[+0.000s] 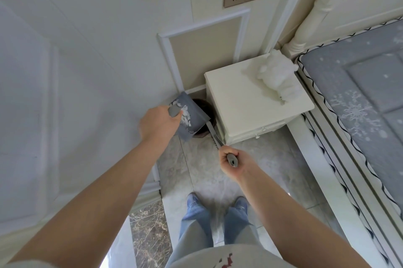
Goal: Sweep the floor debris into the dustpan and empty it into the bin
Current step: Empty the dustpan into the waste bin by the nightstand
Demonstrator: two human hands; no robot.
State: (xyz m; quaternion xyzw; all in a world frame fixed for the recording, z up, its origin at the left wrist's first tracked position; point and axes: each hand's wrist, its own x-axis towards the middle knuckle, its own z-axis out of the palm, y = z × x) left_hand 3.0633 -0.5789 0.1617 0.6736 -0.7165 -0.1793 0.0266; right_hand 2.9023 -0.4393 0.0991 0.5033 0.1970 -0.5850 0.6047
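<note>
The dustpan covers most of the bin; we see only its dark rim, not what's inside. The left hand hides most of the dustpan's handle. We can't make out the brush head. The bed runs off the right edge.

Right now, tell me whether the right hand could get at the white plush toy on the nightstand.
Probably not yet: the right hand grips the brush handle. The plush toy sits unobstructed on the nightstand.
</note>
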